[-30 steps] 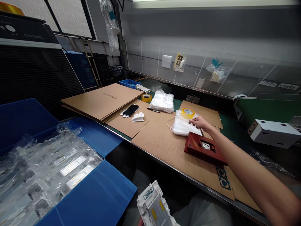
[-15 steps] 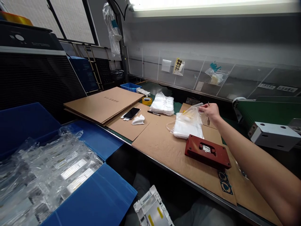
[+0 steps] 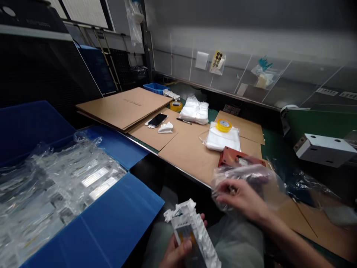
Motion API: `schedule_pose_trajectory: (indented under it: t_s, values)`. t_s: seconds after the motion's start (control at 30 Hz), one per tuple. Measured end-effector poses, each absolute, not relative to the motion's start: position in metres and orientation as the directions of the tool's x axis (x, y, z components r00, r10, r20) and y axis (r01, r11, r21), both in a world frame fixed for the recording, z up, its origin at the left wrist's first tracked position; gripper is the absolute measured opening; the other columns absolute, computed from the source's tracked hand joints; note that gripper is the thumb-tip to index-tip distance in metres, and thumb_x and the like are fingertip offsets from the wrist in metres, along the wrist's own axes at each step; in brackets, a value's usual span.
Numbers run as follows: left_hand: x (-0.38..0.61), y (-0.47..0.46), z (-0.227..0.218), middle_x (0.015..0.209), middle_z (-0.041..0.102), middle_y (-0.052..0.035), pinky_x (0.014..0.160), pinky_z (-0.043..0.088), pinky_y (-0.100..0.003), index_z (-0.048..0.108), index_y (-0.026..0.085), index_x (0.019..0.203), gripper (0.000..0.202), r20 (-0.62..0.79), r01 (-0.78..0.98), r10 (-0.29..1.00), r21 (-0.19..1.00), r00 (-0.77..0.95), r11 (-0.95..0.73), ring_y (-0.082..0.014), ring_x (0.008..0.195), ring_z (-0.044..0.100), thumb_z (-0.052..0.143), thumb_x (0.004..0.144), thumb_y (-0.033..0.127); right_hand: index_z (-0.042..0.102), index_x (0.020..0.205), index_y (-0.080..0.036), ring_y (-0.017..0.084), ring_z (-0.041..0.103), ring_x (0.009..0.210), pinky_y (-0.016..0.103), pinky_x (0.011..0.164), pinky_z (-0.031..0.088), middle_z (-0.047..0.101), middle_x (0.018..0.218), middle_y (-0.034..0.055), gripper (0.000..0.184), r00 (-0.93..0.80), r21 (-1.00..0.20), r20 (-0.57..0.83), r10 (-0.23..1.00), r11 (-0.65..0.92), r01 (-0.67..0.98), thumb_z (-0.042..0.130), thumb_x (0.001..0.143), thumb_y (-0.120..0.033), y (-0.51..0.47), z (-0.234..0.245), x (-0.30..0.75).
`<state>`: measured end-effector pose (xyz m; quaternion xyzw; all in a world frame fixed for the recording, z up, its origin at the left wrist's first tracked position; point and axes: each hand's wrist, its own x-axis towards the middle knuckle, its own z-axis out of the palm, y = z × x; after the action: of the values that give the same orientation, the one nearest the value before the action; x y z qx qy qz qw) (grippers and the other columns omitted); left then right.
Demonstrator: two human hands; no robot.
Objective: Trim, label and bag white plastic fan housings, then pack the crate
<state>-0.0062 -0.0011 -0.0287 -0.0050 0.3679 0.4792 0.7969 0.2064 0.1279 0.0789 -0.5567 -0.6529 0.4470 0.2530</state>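
Observation:
A white plastic housing (image 3: 205, 234) with yellow strips lies in my left hand (image 3: 178, 250), thumb across its face, above my lap. To the right, my right hand (image 3: 242, 199) pinches a clear plastic bag (image 3: 259, 176), blurred by motion. The bag hangs in front of a red block fixture (image 3: 230, 155) and partly covers it. Behind the fixture, a stack of clear bags (image 3: 219, 140) lies on the cardboard-covered bench with a roll of yellow tape (image 3: 224, 125) on top.
At the left, a blue box (image 3: 131, 212) holds several bagged white parts. Cardboard sheets (image 3: 122, 108), a phone (image 3: 158, 120), white gloves (image 3: 166, 128), a second tape roll (image 3: 176, 106) and another bag stack (image 3: 194, 110) lie on the bench. A green conveyor (image 3: 320, 124) stands right.
My right hand has drawn a bag off the stack, bringing it toward me over the red fixture. The white housing has risen further into view with my left hand. The view has tilted down.

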Motion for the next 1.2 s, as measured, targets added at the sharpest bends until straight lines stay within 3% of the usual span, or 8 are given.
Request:
schedule_pose_trajectory:
  t_s: [0.23,0.3,0.4,0.5,0.63,0.9,1.07,1.2]
  values:
    - [0.012,-0.013,-0.036,0.101,0.078,-0.0120,0.085,0.055,-0.037,0.068,0.013,0.107,0.047,-0.755,-0.657,0.615,0.347,0.227,0.669,-0.0298,0.094,0.073,0.086,0.066,0.028,0.075,0.071,-0.015,0.006,0.039,0.044,0.022,0.043,0.026,0.066,0.062,0.0020,0.039,-0.133,-0.759,-0.650,0.748,-0.631,0.157,0.075,0.076,-0.053,0.018,-0.020,0.196]
    - [0.010,-0.018,-0.044,0.100,0.078,-0.0110,0.079,0.057,-0.035,0.067,0.013,0.106,0.044,-0.783,-0.626,0.587,0.357,0.204,0.693,-0.0269,0.088,0.073,0.085,0.067,0.024,0.077,0.083,-0.015,0.003,0.033,0.040,0.021,0.039,0.015,0.071,0.073,0.0060,0.042,-0.086,-0.727,-0.687,0.722,-0.683,0.068,0.073,0.079,-0.057,0.002,-0.021,0.209]
    - [0.005,-0.020,-0.056,0.094,0.078,-0.0081,0.076,0.057,-0.034,0.067,0.013,0.105,0.043,-0.804,-0.601,0.561,0.353,0.197,0.717,-0.0232,0.080,0.073,0.086,0.067,0.020,0.075,0.083,-0.016,0.011,0.058,0.057,0.018,0.036,0.014,0.074,0.095,0.0136,0.035,-0.068,-0.693,-0.699,0.712,-0.697,-0.183,0.076,0.080,-0.051,-0.016,-0.013,0.230]
    - [0.002,-0.015,-0.064,0.093,0.078,-0.0071,0.076,0.058,-0.032,0.068,0.013,0.105,0.041,-0.813,-0.586,0.545,0.344,0.205,0.734,-0.0209,0.078,0.072,0.085,0.069,0.021,0.072,0.078,-0.018,0.019,0.068,0.076,0.015,0.034,0.017,0.072,0.085,0.0114,0.028,-0.065,-0.621,-0.711,0.700,-0.668,-0.410,0.076,0.081,-0.046,-0.030,-0.007,0.241]
    - [0.002,-0.005,-0.069,0.099,0.077,-0.0076,0.079,0.058,-0.032,0.070,0.013,0.107,0.039,-0.802,-0.548,0.544,0.348,0.246,0.761,-0.0215,0.085,0.072,0.083,0.072,0.021,0.072,0.084,-0.020,0.010,0.056,0.058,0.013,0.032,0.019,0.061,0.070,0.0027,0.021,0.028,-0.619,-0.707,0.706,-0.599,-0.508,0.078,0.080,-0.039,-0.037,-0.006,0.245]
    - [-0.024,0.023,-0.048,0.106,0.074,-0.0100,0.079,0.054,-0.031,0.062,0.014,0.123,0.056,-0.638,-0.322,0.668,0.585,0.383,0.744,-0.0250,0.091,0.070,0.079,0.070,0.016,0.072,0.107,-0.025,0.010,0.047,0.059,0.020,0.048,0.038,0.058,0.069,-0.0002,0.023,0.193,-0.864,-0.486,0.852,-0.502,0.042,0.070,0.088,-0.038,-0.026,0.000,0.255]
    - [-0.016,0.037,-0.024,0.090,0.072,0.0006,0.063,0.044,-0.022,0.022,0.026,0.159,0.104,-0.425,0.206,0.611,0.894,0.668,0.398,-0.0166,0.067,0.062,0.073,0.069,0.012,0.073,0.112,-0.027,0.017,0.060,0.077,0.031,0.073,0.048,0.068,0.088,0.0049,0.023,-0.259,-0.846,-0.283,0.923,-0.112,0.522,0.056,0.096,-0.028,-0.010,0.022,0.252]
    - [0.004,0.038,-0.022,0.076,0.069,0.0023,0.054,0.035,-0.022,0.039,0.026,0.153,0.095,-0.314,0.302,0.629,0.944,0.711,0.131,-0.0173,0.059,0.058,0.071,0.065,0.012,0.071,0.114,-0.025,0.015,0.056,0.073,0.027,0.066,0.042,0.065,0.085,0.0041,0.037,-0.640,-0.851,-0.284,0.714,0.120,0.512,0.050,0.091,-0.007,0.002,0.046,0.249]
